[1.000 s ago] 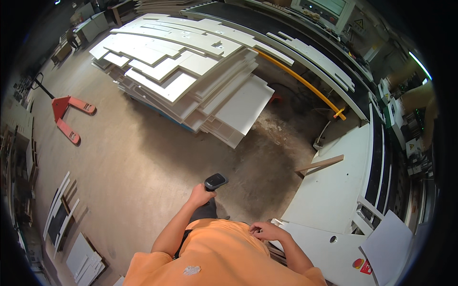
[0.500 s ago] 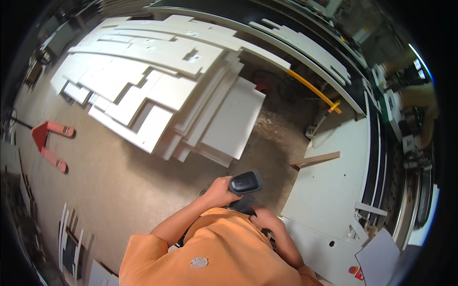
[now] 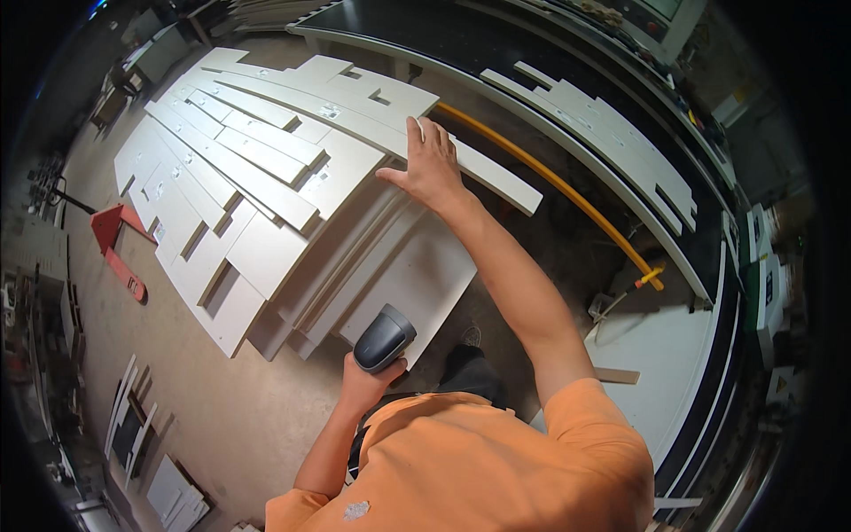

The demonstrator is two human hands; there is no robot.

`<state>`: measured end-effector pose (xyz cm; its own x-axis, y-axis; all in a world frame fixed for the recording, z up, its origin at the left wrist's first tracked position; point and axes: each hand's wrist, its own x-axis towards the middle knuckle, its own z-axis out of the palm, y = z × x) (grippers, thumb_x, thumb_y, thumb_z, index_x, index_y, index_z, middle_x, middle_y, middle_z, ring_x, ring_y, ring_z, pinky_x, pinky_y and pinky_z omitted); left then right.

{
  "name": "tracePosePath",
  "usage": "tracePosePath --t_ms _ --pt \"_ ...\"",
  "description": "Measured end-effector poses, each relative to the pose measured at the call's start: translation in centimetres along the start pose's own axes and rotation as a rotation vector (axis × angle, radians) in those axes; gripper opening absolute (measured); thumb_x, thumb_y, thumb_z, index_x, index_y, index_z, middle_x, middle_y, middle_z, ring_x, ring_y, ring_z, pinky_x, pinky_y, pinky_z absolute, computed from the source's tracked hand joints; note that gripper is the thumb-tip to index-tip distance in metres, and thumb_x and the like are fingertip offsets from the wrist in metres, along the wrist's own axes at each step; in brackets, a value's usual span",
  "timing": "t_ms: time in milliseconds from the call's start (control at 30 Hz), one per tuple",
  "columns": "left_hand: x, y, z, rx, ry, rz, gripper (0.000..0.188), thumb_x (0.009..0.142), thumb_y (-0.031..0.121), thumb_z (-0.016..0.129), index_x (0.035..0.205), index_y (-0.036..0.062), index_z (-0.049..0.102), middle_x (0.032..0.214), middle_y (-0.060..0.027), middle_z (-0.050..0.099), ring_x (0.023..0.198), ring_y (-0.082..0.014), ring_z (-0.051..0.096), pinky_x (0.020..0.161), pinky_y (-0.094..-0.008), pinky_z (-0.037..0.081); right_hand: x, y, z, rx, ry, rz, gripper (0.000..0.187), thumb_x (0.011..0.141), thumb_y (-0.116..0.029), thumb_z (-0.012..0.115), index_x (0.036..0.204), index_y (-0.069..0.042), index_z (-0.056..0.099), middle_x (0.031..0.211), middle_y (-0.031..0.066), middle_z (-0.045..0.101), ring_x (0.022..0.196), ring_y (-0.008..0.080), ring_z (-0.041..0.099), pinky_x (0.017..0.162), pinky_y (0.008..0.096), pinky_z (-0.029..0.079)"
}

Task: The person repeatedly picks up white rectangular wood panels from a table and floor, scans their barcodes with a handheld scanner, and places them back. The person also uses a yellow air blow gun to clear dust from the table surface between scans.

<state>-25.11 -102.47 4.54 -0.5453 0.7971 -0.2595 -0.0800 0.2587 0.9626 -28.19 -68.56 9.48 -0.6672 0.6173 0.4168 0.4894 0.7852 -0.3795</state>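
Flanking the panel stack [image 3: 282, 197]: red pallet jack [image 3: 108, 229], yellow bar [image 3: 551, 176].

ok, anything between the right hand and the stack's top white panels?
Nothing visible: the right hand is at the edge of the white panels; contact unclear. The handheld scanner, in the left hand, is off that line.

right arm [image 3: 519, 288] reaching way out front, right hand [image 3: 432, 170] back side up, fingers kinda spread, thumb poking left, left arm [image 3: 335, 439] in close, left hand [image 3: 365, 383] curled snug
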Motion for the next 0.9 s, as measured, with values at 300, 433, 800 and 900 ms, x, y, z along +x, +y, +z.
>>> tracePosePath --t_ms 300,433,800,900 --pt "2.9 4.7 10.7 -0.139 0.243 -0.046 0.033 0.079 -0.005 0.074 0.11 0.0006 0.069 0.097 -0.0061 0.073 0.094 -0.0161 0.07 0.081 -0.0327 0.057 8.7 4.2 3.6 -0.044 -0.493 0.144 0.108 0.073 -0.047 0.085 0.151 0.005 0.033 0.144 0.0317 0.046 0.133 0.0457 0.047 0.113 0.0539 0.037" --pt "7.7 6.2 12.1 -0.267 0.282 0.005 0.032 0.078 -0.006 0.07 0.109 0.0007 0.068 0.098 -0.0057 0.072 0.088 -0.0138 0.069 0.072 -0.0291 0.055 7.0 5.8 1.1 0.002 -0.495 0.124 0.099 0.073 -0.038 0.079 0.149 0.008 0.034 0.137 0.0335 0.05 0.129 0.046 0.051 0.111 0.0508 0.04" --pt "29.8 8.4 12.7 -0.569 0.147 -0.008 0.026 0.085 0.026 0.072 0.099 0.0044 0.072 0.074 0.0003 0.061 0.044 -0.0056 0.042 0.037 -0.0224 0.032 -14.0 23.3 -19.5 -0.075 -0.483 0.197 0.104 0.06 -0.02 0.081 0.149 0.006 0.034 0.129 0.0213 0.049 0.12 0.0387 0.05 0.105 0.0448 0.04" --pt "32.5 8.1 13.7 -0.732 0.084 0.039 0.03 0.09 0.036 0.068 0.098 0.0072 0.072 0.063 0.0047 0.056 0.043 -0.0036 0.043 0.039 -0.0209 0.034 -19.3 29.2 -25.2 -0.08 -0.583 0.291 0.107 0.059 -0.021 0.083 0.151 0.003 0.032 0.138 0.0201 0.046 0.129 0.0373 0.046 0.113 0.0445 0.036"
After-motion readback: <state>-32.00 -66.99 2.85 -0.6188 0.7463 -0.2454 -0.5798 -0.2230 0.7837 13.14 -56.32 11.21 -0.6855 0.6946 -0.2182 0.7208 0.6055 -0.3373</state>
